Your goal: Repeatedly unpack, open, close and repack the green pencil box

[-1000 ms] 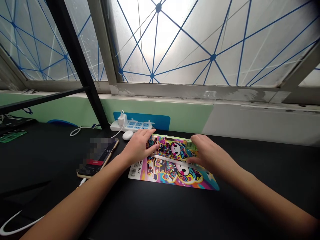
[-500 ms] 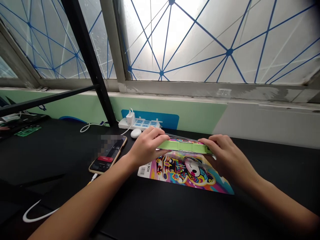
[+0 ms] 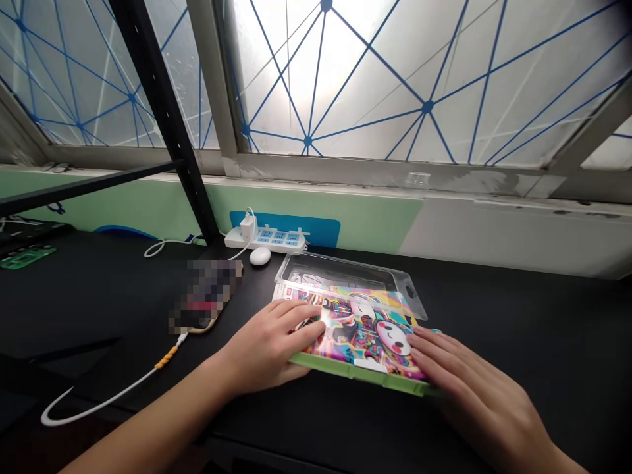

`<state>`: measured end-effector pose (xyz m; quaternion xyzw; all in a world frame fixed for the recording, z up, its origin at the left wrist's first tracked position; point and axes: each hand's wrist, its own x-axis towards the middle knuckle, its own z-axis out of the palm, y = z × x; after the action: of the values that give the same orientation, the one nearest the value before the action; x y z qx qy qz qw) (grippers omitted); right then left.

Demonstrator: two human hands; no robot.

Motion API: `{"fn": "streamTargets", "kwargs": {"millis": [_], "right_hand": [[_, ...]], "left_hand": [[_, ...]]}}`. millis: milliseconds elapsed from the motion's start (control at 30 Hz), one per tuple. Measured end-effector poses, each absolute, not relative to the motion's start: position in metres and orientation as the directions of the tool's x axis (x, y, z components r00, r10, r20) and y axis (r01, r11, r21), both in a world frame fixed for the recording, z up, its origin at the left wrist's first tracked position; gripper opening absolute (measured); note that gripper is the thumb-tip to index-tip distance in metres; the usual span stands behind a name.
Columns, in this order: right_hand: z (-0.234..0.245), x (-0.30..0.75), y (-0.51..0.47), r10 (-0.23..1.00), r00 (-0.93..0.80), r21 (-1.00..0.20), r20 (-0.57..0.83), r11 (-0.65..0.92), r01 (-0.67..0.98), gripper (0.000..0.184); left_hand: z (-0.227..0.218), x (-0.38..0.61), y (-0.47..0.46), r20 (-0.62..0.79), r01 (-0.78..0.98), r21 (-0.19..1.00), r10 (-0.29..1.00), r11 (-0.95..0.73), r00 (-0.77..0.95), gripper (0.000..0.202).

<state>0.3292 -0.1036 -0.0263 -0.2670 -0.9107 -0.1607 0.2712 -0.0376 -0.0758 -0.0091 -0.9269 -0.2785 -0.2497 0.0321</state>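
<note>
A green-edged pencil box lies flat on the black desk, with a colourful cartoon-printed card on its top face. A clear plastic blister shell extends from its far side, with a hang tab at the right. My left hand rests with fingers spread on the card's left part. My right hand lies flat on the card's near right corner and the green edge. Neither hand closes around anything.
Behind the box are a white wireless mouse and a white power strip with a charger plugged in. A pixelated phone with a white cable lies to the left. A black shelf post stands at the back left.
The pencil box, held raised in both hands half a second ago, now lies flat nearer me. The clear shell shows behind it, and both hands have gone from gripping its ends to resting on top.
</note>
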Motion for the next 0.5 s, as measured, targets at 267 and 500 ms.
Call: {"fn": "streamTargets", "kwargs": {"millis": [267,500], "right_hand": [[-0.033,0.319,-0.091,0.488,-0.654,0.162,0.577,0.717,0.678,0.041],[-0.033,0.329,-0.069,0.663,-0.623,-0.178,0.416,0.731,0.659,0.053]], "left_hand": [[-0.021,-0.055,-0.074,0.192,0.686,0.558,0.877,-0.467,0.440,0.067],[-0.017,-0.040,-0.067,0.192,0.693,0.595,0.909,-0.407,0.369,0.074]]}}
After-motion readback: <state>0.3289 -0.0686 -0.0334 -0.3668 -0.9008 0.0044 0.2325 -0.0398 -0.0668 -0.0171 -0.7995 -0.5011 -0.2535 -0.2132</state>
